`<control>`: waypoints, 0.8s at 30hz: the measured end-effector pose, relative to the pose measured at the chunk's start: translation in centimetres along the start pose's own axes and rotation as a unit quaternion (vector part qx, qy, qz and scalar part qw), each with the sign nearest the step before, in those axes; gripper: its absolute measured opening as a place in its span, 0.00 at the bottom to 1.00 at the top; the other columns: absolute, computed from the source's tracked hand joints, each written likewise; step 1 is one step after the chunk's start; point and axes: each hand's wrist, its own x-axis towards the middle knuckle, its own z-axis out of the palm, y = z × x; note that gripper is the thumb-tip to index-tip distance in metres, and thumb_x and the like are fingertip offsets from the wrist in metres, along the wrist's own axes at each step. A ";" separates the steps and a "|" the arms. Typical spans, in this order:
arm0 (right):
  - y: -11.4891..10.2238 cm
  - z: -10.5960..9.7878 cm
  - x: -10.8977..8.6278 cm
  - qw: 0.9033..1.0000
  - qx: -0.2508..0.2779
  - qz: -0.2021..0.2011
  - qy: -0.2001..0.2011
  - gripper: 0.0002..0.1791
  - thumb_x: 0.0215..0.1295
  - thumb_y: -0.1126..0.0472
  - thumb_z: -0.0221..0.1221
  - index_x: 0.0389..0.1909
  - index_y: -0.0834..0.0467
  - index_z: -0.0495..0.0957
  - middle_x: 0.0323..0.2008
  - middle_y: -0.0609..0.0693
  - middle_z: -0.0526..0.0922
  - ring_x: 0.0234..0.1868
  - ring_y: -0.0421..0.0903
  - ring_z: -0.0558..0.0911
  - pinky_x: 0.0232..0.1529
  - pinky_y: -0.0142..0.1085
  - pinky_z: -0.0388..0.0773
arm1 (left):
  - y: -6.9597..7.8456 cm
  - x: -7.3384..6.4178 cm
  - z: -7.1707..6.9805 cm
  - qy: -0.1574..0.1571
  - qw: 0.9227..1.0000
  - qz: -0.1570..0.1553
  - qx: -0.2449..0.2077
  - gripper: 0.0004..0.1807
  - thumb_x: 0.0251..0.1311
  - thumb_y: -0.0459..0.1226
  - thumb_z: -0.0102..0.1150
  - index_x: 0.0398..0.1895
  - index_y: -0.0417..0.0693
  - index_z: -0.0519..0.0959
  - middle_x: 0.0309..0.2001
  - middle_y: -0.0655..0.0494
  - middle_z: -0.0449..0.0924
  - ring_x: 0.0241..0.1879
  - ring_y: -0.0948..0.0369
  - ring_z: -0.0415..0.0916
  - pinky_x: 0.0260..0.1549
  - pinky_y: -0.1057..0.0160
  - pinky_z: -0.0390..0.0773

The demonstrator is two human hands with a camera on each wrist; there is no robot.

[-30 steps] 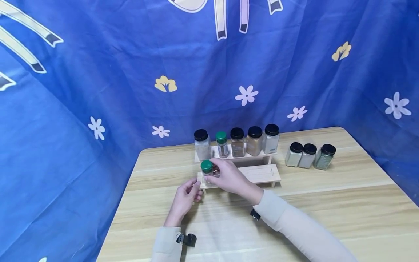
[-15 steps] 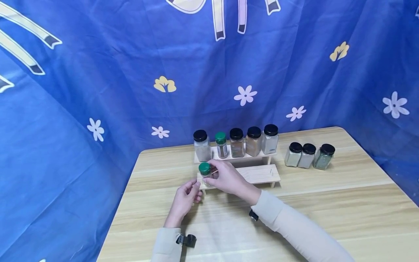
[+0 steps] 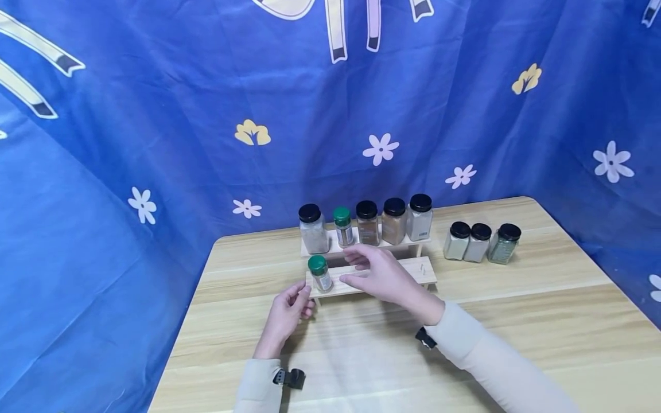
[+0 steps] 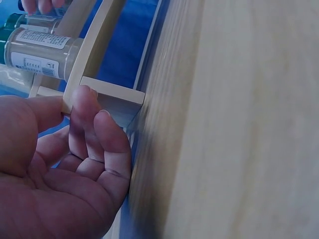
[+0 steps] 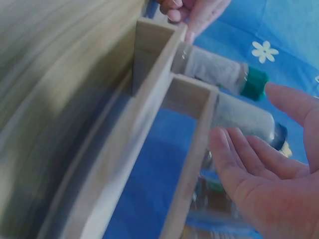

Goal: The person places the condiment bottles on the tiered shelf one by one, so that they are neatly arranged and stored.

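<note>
A small spice jar with a green lid stands upright on the left end of the lower tier of a wooden rack. My left hand pinches the left end of that tier between thumb and fingers, as the left wrist view shows. To the right of the green-lidded jar, over the lower tier, my right hand hovers with thumb and fingers spread and nothing between them. In the right wrist view the right hand is apart from the jar.
The upper tier bears a row of jars: a black-lidded jar, a second green-lidded jar and several more black-lidded ones. Three black-lidded jars, one a dark green jar, stand on the table at right. A blue curtain hangs behind.
The right hand has let go of the front green-lidded jar and drawn back to the right. The jar now stands by itself on the lower tier. The left hand keeps its hold on the rack.
</note>
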 end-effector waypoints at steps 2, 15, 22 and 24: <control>0.1 -1.1 -0.6 1.000 -0.008 0.006 0.011 0.31 0.62 0.55 0.75 0.64 0.61 0.78 0.56 0.58 0.87 0.55 0.55 0.88 0.60 0.42 0.87 | 0.1 0.0 0.1 -0.003 1.000 -0.002 -0.002 0.31 0.78 0.40 0.56 0.74 0.28 0.66 0.35 0.40 0.86 0.26 0.65 0.80 0.30 0.69 0.86; 3.7 -9.5 -4.4 0.996 -0.013 0.017 0.089 0.34 0.63 0.57 0.74 0.68 0.62 0.75 0.60 0.60 0.85 0.58 0.60 0.87 0.62 0.48 0.85 | -0.2 0.4 0.0 0.000 1.000 0.005 -0.012 0.26 0.79 0.40 0.56 0.71 0.29 0.72 0.33 0.44 0.85 0.25 0.66 0.80 0.28 0.70 0.86; 6.4 -14.8 -7.2 0.981 -0.061 0.019 0.181 0.31 0.62 0.61 0.75 0.65 0.64 0.77 0.55 0.66 0.87 0.49 0.33 0.87 0.54 0.22 0.83 | -0.4 0.4 0.0 -0.002 1.000 0.003 -0.015 0.25 0.79 0.39 0.56 0.70 0.30 0.73 0.33 0.43 0.85 0.25 0.65 0.80 0.28 0.70 0.86; 7.3 -16.3 -8.0 0.976 -0.074 0.032 0.204 0.32 0.63 0.60 0.75 0.66 0.64 0.77 0.55 0.67 0.86 0.47 0.22 0.82 0.52 0.14 0.79 | -0.4 0.4 0.0 0.000 1.000 0.001 -0.015 0.25 0.79 0.40 0.56 0.70 0.31 0.73 0.33 0.43 0.85 0.25 0.65 0.80 0.28 0.70 0.86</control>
